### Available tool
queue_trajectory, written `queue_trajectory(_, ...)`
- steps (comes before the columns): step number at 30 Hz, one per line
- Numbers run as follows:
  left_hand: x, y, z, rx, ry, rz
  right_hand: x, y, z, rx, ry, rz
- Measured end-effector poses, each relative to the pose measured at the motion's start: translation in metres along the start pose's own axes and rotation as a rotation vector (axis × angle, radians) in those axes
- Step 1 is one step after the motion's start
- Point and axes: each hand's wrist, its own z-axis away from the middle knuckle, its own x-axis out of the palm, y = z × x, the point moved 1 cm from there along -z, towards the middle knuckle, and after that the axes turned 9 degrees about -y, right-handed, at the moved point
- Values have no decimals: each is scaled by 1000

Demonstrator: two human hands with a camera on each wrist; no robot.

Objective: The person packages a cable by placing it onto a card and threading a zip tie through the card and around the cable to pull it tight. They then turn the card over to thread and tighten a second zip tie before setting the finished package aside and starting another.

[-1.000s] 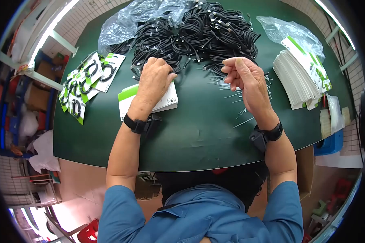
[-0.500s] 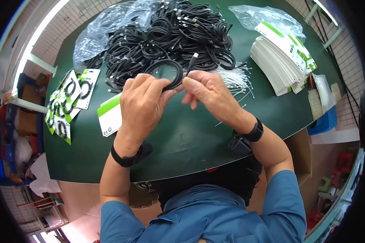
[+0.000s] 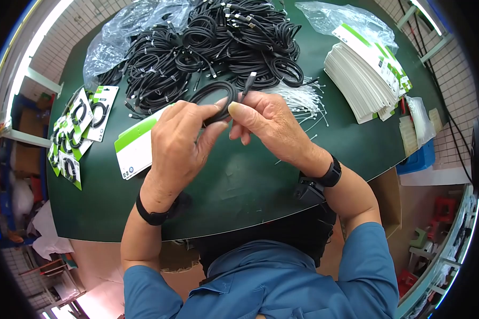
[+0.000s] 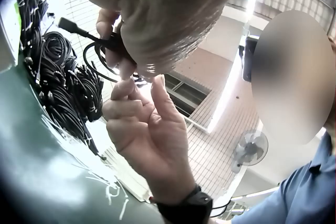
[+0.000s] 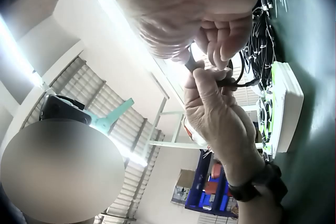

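Observation:
Between both hands, above the table, is a coiled black USB cable [image 3: 230,94]. My left hand [image 3: 176,141] grips the left side of the coil, thumb and fingers around it. On the other side, my right hand [image 3: 275,127] pinches the coil with thumb and fingers, and a plug [image 3: 252,78] sticks up beside them. The same plug [image 4: 68,25] shows at the upper left of the left wrist view. Partly behind my left forearm lies a stack of white and green cards [image 3: 134,150]. White cable ties [image 3: 302,101] are spread beyond my right hand.
A large heap of black coiled cables [image 3: 159,66] covers the back of the table [image 3: 239,196], with a clear plastic bag [image 3: 109,53] beside it. Carded cables [image 3: 72,133] lie at left. A tall card stack [image 3: 356,82] and another plastic bag [image 3: 351,21] occupy the right.
My left hand came off the cards and cable heap with a coiled cable, and my right hand moved left from the ties to hold it. Over the last half second the hands shifted little.

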Motion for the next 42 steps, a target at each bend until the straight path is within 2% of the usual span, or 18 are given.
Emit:
queue_trajectory(1, -1, 2, 0, 2, 2, -5, 0, -2, 1, -34, -3, -25)
queue_trajectory(4, -4, 6, 2, -393, 169, 789, -2, -10, 3, -111, -16, -86)
queue_trajectory(5, -5, 6, 0, -393, 168, 779, -3, -21, 6, -3, -198, -50)
queue_trajectory(7, -7, 3, -6, -406, 293, 1222, -2, -35, 10, 213, -560, 30)
queue_trajectory(8, -8, 1, -8, -408, 354, 1445, 2, -33, 9, 207, -562, 26)
queue_trajectory(9, -8, -1, -5, -411, 348, 1441, 10, -28, 8, 202, -567, 41)
queue_trajectory(12, 2, -12, 5, -293, 210, 1731, 22, -9, 7, 201, -564, 63)
queue_trajectory(15, 11, -10, 9, -319, 130, 1734, 18, 7, 1, -46, -342, -65)
queue_trajectory(16, 13, -10, 9, -327, 95, 1731, 17, 7, 0, -46, -340, -65)
queue_trajectory(19, 16, -11, 7, -365, 94, 1815, 11, 5, -1, -24, -99, -57)
queue_trajectory(21, 18, -12, 6, -381, 94, 1858, 10, 2, -1, -17, -87, -64)
queue_trajectory(24, 21, -15, 9, -526, 111, 1722, 8, 1, -1, 2, -69, -66)
queue_trajectory(27, 22, -11, 7, -620, 117, 1648, 8, 10, -4, -18, 77, -156)
queue_trajectory(33, 33, -22, 12, -715, 169, 1604, 6, 13, -5, 52, -19, -426)
queue_trajectory(35, 34, -27, 12, -707, 205, 1783, 7, 13, -6, 52, -93, -687)
queue_trajectory(37, 34, -30, 12, -701, 240, 1876, 7, 11, -7, 71, -118, -688)
queue_trajectory(40, 31, -31, 12, -519, 203, 2195, 9, 12, -8, 83, -149, -723)
queue_trajectory(42, 35, -37, 12, -484, 180, 2269, 9, 12, -8, 100, -149, -740)
